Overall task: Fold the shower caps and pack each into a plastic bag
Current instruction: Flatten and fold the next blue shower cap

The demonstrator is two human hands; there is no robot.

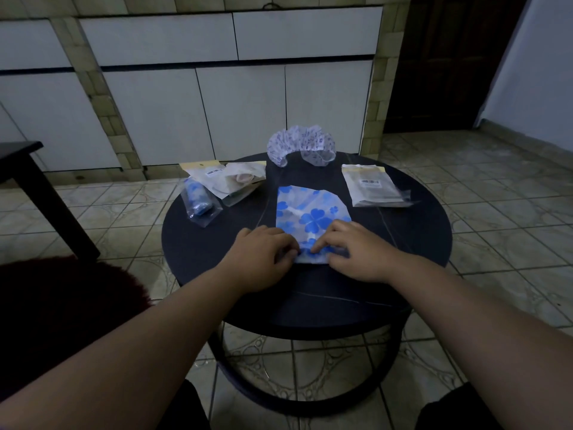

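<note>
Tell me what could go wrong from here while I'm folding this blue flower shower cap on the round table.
The blue flower cap is slick plastic; only its near edge is pinned by your left hand and right hand, so the fold may spring open once you let go. The ruffled cap sits at the far rim of the table and could slide off if nudged. The bagged blue cap lies near the left edge, so a sweeping arm might knock it down.

On the table (198, 252) the flat shower cap (310, 212) lies before me, my left hand (263, 256) and right hand (356, 252) on its near edge. Behind it sits another cap (302, 144). Packed bags (223, 184) lie left, an empty bag (372, 186) right.
</note>
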